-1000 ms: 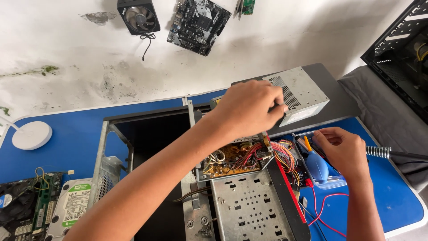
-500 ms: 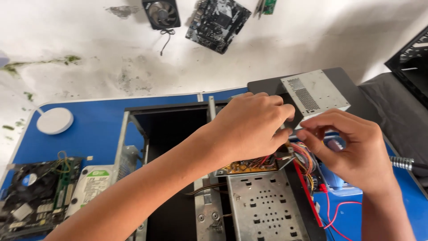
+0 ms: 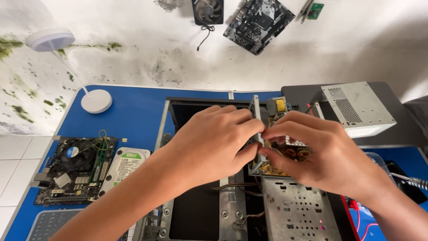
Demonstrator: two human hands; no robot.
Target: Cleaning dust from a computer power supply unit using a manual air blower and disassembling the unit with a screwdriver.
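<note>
Desk (image 3: 133, 111) in blue carries an open computer case (image 3: 209, 214); inside it we see a perforated drive cage (image 3: 296, 212) and an opened power supply board (image 3: 285, 154). Our left hand (image 3: 214, 143) and right hand (image 3: 321, 154) pinch that board with clenched fingers (image 3: 249, 129).
</note>
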